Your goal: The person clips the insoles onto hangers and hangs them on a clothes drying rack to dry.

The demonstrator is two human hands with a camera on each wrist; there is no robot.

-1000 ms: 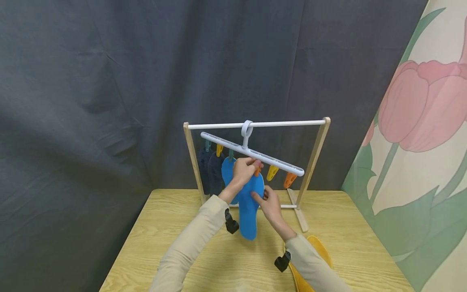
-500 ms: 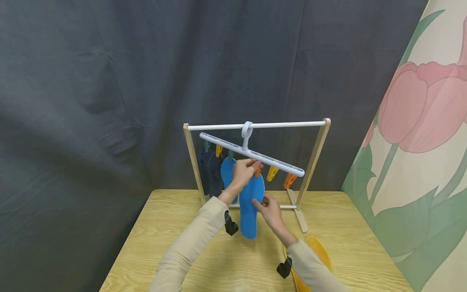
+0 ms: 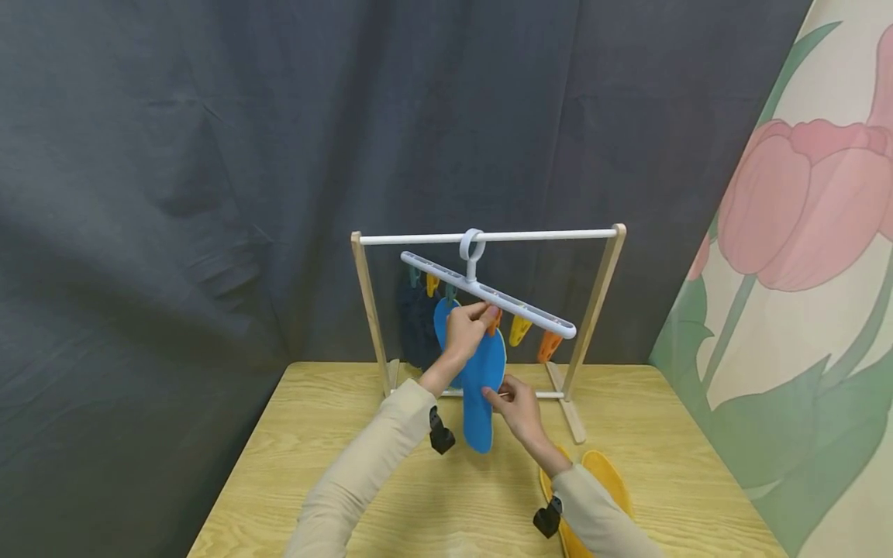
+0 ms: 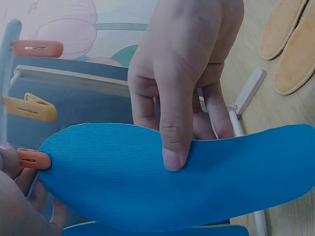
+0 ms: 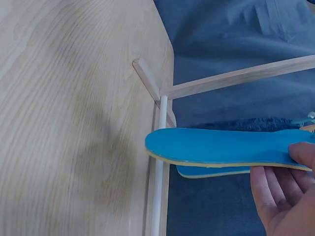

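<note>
A blue insole [image 3: 480,387] hangs below the hanger [image 3: 488,294], its top end in an orange clip [image 4: 37,159]. My left hand [image 3: 462,335] pinches that clip between thumb and fingers. Partway down, my right hand [image 3: 519,408] grips the insole's edge, thumb on the front face and fingers behind, as the left wrist view shows. Behind it hangs a second blue insole [image 3: 442,319] from a green clip [image 3: 450,292]; the left hand and front insole partly cover it. A yellow clip [image 3: 519,331] and another orange clip [image 3: 549,346] dangle at right, holding nothing.
The hanger hooks on the white top rail [image 3: 412,239] of a wooden-posted rack [image 3: 600,302]. Dark fuzzy pieces [image 3: 417,329] hang at its left end. Yellow insoles [image 3: 608,480] lie on the wooden table [image 3: 335,434] beneath the right forearm. A dark curtain [image 3: 209,194] stands behind.
The hanger has turned a little, its left end and the dark pieces swinging rightward. My right hand has slid slightly down the insole's edge. The left hand keeps its hold on the clip.
</note>
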